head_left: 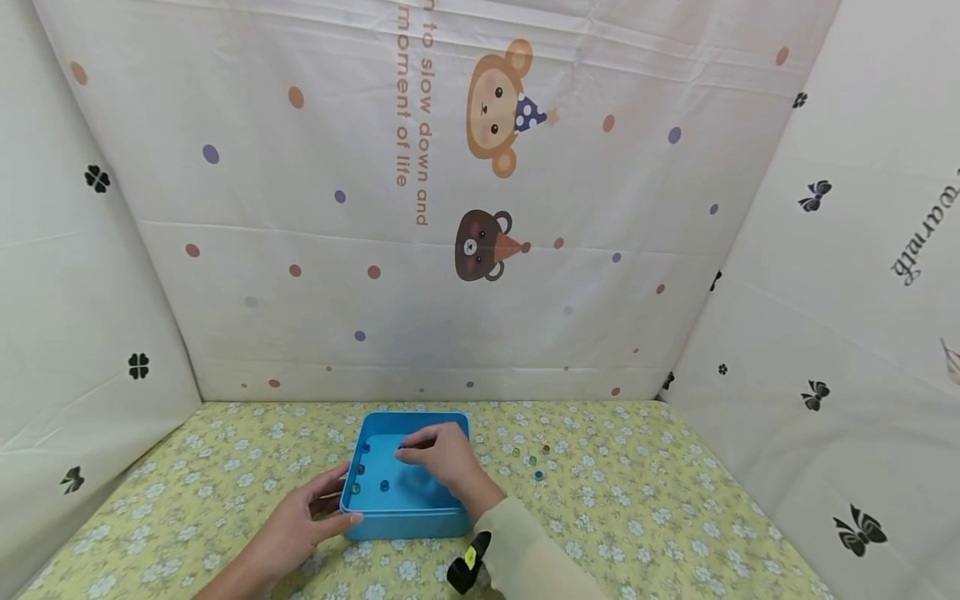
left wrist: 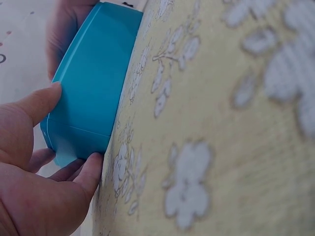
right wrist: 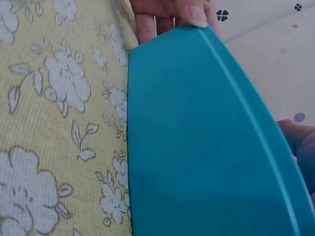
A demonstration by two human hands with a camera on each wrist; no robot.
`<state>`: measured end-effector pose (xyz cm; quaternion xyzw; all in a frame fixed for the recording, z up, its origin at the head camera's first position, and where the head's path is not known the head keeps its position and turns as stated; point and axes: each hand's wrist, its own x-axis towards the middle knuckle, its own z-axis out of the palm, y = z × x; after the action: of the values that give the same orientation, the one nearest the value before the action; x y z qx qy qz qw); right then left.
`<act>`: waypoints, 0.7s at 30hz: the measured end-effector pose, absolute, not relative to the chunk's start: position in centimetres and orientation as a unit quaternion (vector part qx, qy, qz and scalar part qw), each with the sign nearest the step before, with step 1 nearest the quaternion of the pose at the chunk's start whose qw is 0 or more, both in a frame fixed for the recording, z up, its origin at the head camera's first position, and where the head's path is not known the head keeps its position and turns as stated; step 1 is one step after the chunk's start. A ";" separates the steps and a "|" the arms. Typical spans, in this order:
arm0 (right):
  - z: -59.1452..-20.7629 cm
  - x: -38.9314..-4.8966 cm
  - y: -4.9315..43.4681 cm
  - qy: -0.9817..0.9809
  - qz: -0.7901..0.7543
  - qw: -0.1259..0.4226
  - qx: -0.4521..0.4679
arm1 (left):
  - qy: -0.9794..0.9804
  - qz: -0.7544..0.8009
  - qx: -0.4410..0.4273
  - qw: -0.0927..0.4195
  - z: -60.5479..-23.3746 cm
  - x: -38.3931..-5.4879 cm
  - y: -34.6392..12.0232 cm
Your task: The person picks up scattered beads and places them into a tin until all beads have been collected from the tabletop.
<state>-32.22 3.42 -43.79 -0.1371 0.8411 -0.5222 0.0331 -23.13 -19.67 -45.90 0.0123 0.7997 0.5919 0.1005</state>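
Observation:
A blue open-topped plastic box (head_left: pixel 408 525) stands on the cloth. My left hand (head_left: pixel 296 521) grips its near left corner, thumb against the near wall and fingers along the left side. In the left wrist view, the thumb and fingertips touch the blue wall (left wrist: pixel 93 73). Over the inside of the box, my right hand (head_left: pixel 446 462) pinches a small dark marble (head_left: pixel 401 447), mostly hidden by the fingertips. Inside lie a blue marble (head_left: pixel 385 485), another blue one (head_left: pixel 366 448), a brown one (head_left: pixel 361 469) and a greenish one (head_left: pixel 356 489).
Right of the box, several loose marbles lie on the cloth: a blue one (head_left: pixel 538 476), a green one (head_left: pixel 532 460), a yellow-green one (head_left: pixel 516 452) and a brown one (head_left: pixel 546 448). Yellow floral cloth (head_left: pixel 637 533) covers the table. Printed white sheets (head_left: pixel 600 317) enclose the back and sides.

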 end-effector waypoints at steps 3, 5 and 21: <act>-43.9 -32.4 3.3 0.844 -0.516 0.036 -0.143 | 0.797 0.595 0.015 0.105 -45.9 -23.1 -19.8; -43.9 -32.4 3.2 0.846 -0.512 0.035 -0.145 | 0.796 0.596 0.016 0.106 -45.9 -23.1 -19.8; -43.6 -32.9 2.5 0.874 -0.462 0.044 -0.143 | 0.793 0.601 0.018 0.102 -45.6 -22.8 -19.6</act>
<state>-32.89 2.52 -43.62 -0.1426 0.8745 -0.4615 0.0444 -22.77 -19.62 -45.61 0.0181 0.7925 0.6010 0.1019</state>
